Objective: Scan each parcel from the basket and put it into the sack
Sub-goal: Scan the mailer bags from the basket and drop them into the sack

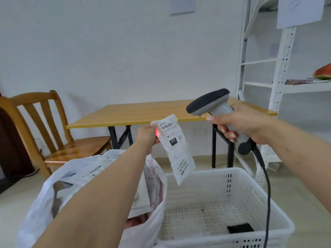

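White perforated plastic basket (223, 203) at lower right; white plastic sack (100, 178) at lower left. At centre, left hand (146, 135) pinches white labelled flat parcel (174, 147); right hand (240, 122) grips grey corded handheld scanner (211, 102).

1 head-worn camera looked forward and slightly down from close behind both outstretched arms, facing the bench (143, 111) and white wall, basket (223, 208) right below

The sack (100, 185) is sitting left of the basket (223, 203), touching it; the parcel (174, 149) is hanging above both, the table (143, 111) standing behind, the chair (59, 133) standing left
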`<control>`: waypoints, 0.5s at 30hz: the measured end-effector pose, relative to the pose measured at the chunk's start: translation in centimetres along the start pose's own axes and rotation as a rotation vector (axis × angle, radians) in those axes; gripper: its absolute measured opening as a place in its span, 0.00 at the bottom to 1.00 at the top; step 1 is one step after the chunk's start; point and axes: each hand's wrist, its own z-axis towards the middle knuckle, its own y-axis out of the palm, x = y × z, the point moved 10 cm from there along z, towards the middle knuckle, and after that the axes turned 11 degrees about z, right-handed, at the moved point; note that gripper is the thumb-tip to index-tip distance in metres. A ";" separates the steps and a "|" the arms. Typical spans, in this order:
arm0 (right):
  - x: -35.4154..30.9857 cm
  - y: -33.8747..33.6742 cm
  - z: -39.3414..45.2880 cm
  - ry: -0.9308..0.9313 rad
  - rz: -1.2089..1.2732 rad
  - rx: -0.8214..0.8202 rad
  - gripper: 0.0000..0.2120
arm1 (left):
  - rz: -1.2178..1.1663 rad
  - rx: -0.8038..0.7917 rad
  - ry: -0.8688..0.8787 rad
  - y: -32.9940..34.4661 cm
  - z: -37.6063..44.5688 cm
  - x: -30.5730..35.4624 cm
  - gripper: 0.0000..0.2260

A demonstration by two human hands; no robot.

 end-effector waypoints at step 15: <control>4.3 10.1 4.3 0.086 0.037 -0.137 0.13 | 0.831 0.595 -0.224 -26.8 -1.1 -3.9 0.18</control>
